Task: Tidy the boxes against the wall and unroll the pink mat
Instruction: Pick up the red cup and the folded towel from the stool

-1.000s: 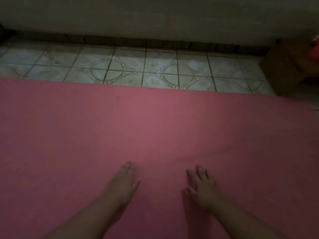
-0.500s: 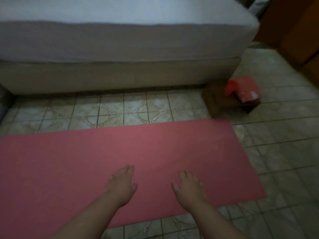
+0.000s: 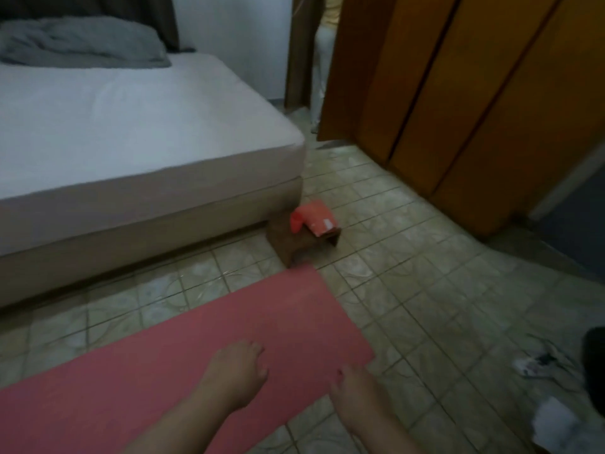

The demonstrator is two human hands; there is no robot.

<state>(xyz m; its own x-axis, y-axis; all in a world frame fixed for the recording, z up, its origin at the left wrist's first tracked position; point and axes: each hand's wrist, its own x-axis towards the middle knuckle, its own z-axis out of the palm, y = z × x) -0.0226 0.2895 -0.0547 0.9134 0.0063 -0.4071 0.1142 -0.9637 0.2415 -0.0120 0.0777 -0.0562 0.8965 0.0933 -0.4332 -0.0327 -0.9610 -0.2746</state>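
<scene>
The pink mat [image 3: 183, 348] lies flat and unrolled on the tiled floor, running from the lower left to its end near a brown box [image 3: 288, 239]. My left hand [image 3: 235, 375] rests palm down on the mat, fingers apart. At the mat's near edge, close to its right corner, my right hand [image 3: 357, 391] hovers or rests with fingers loosely spread and holds nothing. The brown box stands at the bed's corner with a red package [image 3: 312, 219] lying on top.
A bed [image 3: 137, 142] with a white sheet and grey blanket fills the left. Orange wooden wardrobe doors [image 3: 474, 103] stand at the right. Crumpled white items [image 3: 553, 424] and a dark object [image 3: 594, 358] lie on the floor at the lower right.
The view has risen and swung right, bringing the bed top, wardrobe and mat end into sight. Both hands stay flat near the mat's end; the right hand has reached its near edge.
</scene>
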